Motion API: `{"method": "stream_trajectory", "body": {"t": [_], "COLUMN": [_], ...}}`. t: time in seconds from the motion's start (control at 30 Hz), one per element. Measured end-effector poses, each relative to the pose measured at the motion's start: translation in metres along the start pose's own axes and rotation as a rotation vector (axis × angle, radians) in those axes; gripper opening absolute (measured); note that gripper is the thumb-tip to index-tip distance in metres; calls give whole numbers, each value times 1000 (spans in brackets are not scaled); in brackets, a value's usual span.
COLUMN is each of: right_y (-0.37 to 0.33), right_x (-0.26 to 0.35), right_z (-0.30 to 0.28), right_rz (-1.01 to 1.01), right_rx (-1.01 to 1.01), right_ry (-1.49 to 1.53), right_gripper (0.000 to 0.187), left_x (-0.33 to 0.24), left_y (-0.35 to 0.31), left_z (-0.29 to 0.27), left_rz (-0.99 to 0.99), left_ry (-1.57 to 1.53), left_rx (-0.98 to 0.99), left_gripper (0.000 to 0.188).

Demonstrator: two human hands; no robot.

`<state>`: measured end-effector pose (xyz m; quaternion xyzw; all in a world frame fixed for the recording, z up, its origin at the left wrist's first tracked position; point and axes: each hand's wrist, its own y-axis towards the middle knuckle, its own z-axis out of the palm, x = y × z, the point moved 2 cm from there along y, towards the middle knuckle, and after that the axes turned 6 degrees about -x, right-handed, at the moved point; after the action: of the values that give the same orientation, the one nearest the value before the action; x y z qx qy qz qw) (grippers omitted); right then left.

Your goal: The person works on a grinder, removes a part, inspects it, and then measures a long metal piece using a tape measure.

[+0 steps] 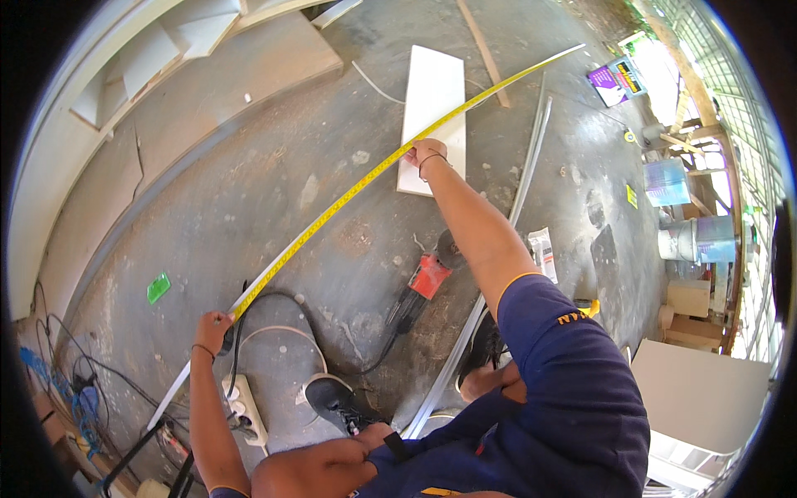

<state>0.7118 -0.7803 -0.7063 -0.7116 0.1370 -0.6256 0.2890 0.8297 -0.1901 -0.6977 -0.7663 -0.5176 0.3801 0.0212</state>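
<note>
A yellow tape measure (344, 203) runs diagonally over the floor from lower left to far upper right, alongside a thin white strip (172, 390). My left hand (214, 329) is closed on the near end of the tape and the strip, with a dark piece, partly hidden, beside the palm. Farther out, my right hand (429, 154) pinches the tape and strip edge between its fingers. Below that hand lies a white board (433, 79), which the tape crosses.
A red and black angle grinder (430, 275) lies under my right forearm. Near my left arm are a white power strip (245, 411) and tangled cables (87, 365). Long metal profiles (531, 158) stretch along the floor. Clear buckets (667, 183) stand at right, a wooden panel (282, 66) at upper left.
</note>
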Motion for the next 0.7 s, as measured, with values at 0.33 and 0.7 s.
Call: {"method": "stream_trajectory", "body": {"t": [0.33, 0.7], "right_y": [-31, -107], "right_x": [-33, -117], "right_z": [11, 41], "right_rz": [18, 297], "right_rx": [-39, 259], "right_ry": [-175, -17], "right_gripper": [12, 13], "left_x": [-1, 2], "left_y": [2, 13], "left_z": [-6, 0], "left_rz": [-18, -40], "left_ry": [44, 59], "left_rx": [33, 58], "left_gripper": [31, 30]}}
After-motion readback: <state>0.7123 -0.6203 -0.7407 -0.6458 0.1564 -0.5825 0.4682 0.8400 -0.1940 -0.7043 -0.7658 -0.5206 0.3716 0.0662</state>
